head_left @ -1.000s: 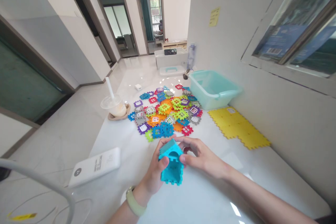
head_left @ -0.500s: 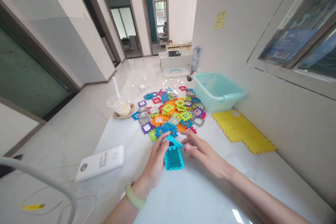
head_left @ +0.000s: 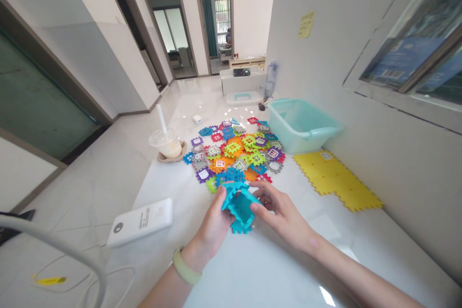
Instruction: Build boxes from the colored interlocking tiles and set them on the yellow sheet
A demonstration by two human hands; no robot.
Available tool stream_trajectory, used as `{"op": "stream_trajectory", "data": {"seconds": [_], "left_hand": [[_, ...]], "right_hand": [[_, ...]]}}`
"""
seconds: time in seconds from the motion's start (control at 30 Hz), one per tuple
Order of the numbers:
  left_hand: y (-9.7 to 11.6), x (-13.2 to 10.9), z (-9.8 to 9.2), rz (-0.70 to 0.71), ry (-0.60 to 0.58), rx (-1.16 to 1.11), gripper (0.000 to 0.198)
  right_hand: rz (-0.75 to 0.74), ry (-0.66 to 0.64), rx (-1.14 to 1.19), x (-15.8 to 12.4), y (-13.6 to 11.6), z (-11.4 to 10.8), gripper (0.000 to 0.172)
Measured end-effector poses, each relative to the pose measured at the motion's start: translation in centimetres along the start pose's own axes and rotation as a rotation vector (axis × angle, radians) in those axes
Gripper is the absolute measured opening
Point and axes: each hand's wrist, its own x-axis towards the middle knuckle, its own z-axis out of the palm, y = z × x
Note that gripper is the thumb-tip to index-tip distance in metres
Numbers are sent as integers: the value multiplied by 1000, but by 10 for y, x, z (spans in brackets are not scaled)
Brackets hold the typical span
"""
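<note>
My left hand [head_left: 212, 228] grips a turquoise plastic tile house [head_left: 240, 207]; my open right fingers [head_left: 265, 197] touch it above the glossy white marble tabletop [head_left: 260, 269].

The bare, slender left hand [head_left: 213, 229] curls inward at the middle of the view, fingers bent and thumb raised, its wrist [head_left: 184, 263] turned slightly in. The bare right hand [head_left: 283, 214] comes in from the lower right, fingers spread and gently bent — the two hands sit close, palms facing, forearms slanting toward each other.
</note>
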Motion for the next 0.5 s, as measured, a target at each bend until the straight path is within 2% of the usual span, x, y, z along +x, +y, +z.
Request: {"op": "stream_trajectory", "data": {"seconds": [0.17, 0.5], "left_hand": [[2, 1, -4, -49, -12, -54, 46], [7, 2, -7, -107, 18, -129, 44]], "right_hand": [[-19, -10, -2, -1, -1, -2, 35], [-16, 2, 60, -3, 7, -4, 39]]}}
